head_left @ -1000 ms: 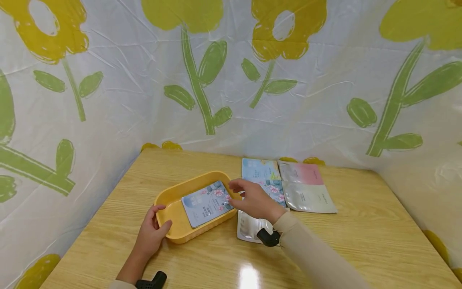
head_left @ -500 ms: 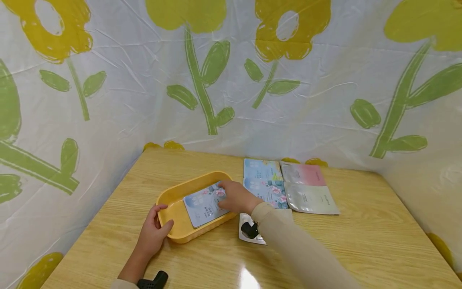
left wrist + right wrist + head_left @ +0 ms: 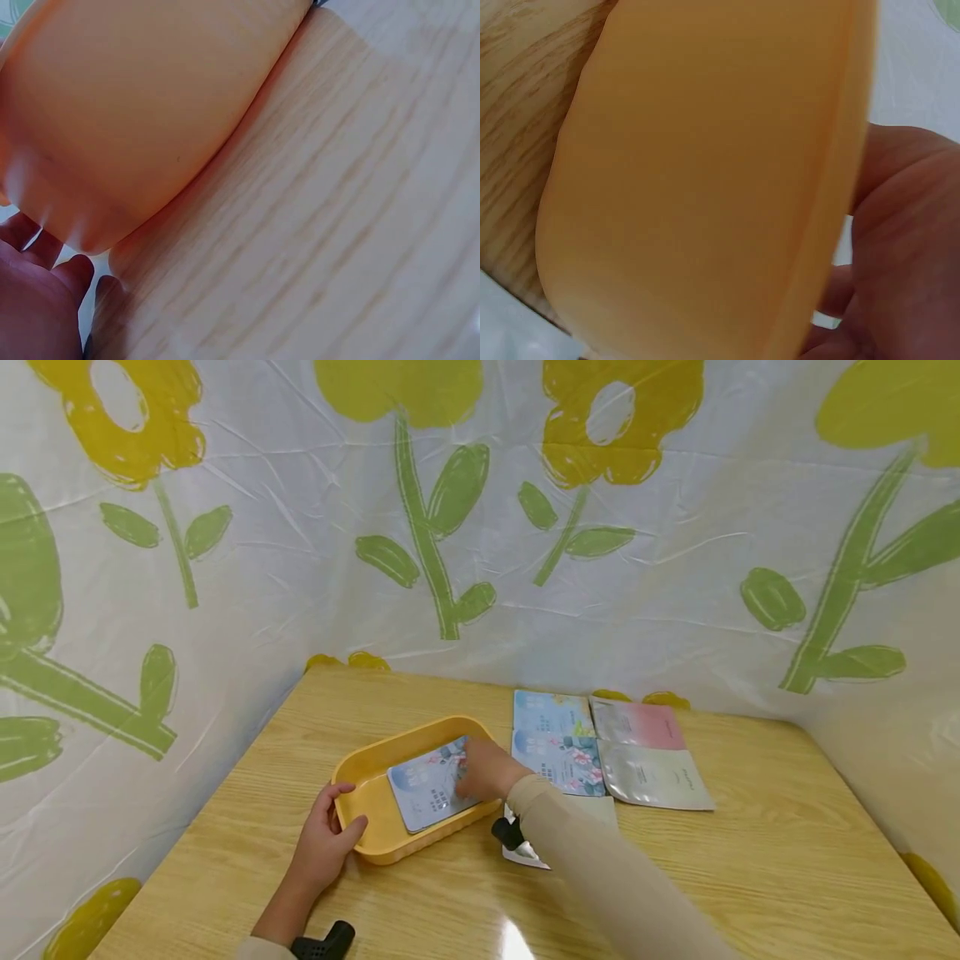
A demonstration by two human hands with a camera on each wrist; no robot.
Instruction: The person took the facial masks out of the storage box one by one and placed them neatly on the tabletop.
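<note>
My left hand (image 3: 322, 839) grips the near left end of a yellow plastic tray (image 3: 352, 852), thumb on the front side and fingers over the rim. In the left wrist view the tray's outer wall (image 3: 150, 97) fills the upper left. Inside the tray lies a pale blue floral face mask packet (image 3: 420, 793), flat at its left part. My right hand (image 3: 487, 768) reaches over the tray's right end and pinches the packet's right part between bent fingers and thumb. In the right wrist view the tray wall (image 3: 697, 172) hides the fingertips and the packet.
Right of the tray lie two blue packets (image 3: 547, 714), a pink-and-silver packet (image 3: 645, 724) and a pale green one (image 3: 660, 775). Another silver packet (image 3: 525, 854) is partly under my right forearm. The wooden table (image 3: 772, 843) ends at a flower-print curtain (image 3: 660, 602).
My right hand has moved left and down from above the tray's right rim onto the packet, its fingers closing in. The left hand stays on the tray. The view has shifted slightly.
</note>
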